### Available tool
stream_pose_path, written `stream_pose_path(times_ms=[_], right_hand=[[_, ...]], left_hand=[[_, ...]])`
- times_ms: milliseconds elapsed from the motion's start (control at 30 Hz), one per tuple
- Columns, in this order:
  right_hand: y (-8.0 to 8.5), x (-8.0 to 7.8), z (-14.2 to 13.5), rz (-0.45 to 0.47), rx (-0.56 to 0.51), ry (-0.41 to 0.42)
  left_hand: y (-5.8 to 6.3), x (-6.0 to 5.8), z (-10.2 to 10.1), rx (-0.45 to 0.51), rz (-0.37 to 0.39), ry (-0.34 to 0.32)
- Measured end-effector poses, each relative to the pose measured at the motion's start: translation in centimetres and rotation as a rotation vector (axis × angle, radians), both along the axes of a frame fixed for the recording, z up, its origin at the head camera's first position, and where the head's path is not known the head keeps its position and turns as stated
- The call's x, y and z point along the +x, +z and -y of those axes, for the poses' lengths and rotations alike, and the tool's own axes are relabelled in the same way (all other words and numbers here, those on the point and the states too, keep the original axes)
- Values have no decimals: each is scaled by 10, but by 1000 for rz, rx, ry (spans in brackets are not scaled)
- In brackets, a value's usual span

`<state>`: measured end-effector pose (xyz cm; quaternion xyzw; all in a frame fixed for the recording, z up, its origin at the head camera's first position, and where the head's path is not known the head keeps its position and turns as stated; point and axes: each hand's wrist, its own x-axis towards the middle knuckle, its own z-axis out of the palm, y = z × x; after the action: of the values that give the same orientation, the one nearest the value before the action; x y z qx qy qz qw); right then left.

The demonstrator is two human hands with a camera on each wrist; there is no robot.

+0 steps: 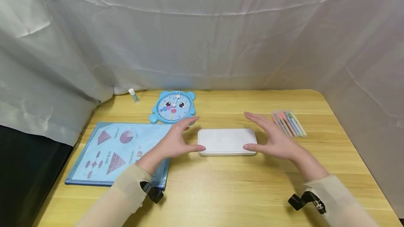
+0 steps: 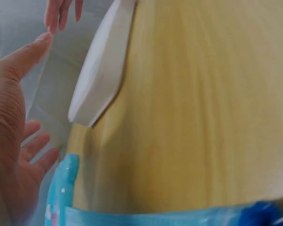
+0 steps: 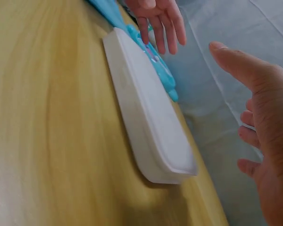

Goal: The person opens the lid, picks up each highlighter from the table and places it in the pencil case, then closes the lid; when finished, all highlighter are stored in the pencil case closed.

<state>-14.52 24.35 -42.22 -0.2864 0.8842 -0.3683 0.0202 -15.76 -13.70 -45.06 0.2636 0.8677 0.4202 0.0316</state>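
Note:
A white rectangular box with rounded corners [image 1: 227, 141] lies flat on the wooden table in the head view. My left hand [image 1: 176, 139] is at its left end, thumb and fingers spread apart, the thumb tip overlapping the near left corner. At the other end my right hand [image 1: 274, 137] mirrors it, its thumb over the near right corner. Both wrist views show a gap between the hands and the box [image 2: 101, 66], and neither hand holds anything. In the right wrist view the box [image 3: 141, 103] rests on the tabletop.
Left of the box lies a blue mesh zip pouch with printed shapes [image 1: 126, 150]. A blue toy clock with a face [image 1: 173, 107] stands behind it, near a small glue stick [image 1: 134, 95]. A clear pack of coloured pens [image 1: 288, 123] lies at right. Grey curtain [image 1: 214, 45] hangs behind the table.

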Motion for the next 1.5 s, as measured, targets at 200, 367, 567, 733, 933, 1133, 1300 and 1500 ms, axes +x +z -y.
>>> stream_pose_path(times_ms=[200,367,567,733,933,1133,1300,1500], right_hand=[[-14,-3,9,12,-13,52],[-25,-5,15,27,17,39],[-36,-6,21,15,76,56],[-42,-5,26,-63,149,98],[-47,-6,30,-104,192,73],[-52,-5,36,-129,246,18],[-55,-6,39,-156,274,-10],[-57,-7,41,-168,278,-26]], left_hand=[[-11,2,-8,-117,30,13],[-18,4,-15,-186,45,5],[-26,4,-21,-238,33,-20],[-29,3,-25,-221,20,-25],[-30,-2,-27,-184,28,-28],[-31,-5,-28,-176,31,-19],[-32,-5,-28,-156,41,-10],[-33,-5,-28,-147,59,-1]])
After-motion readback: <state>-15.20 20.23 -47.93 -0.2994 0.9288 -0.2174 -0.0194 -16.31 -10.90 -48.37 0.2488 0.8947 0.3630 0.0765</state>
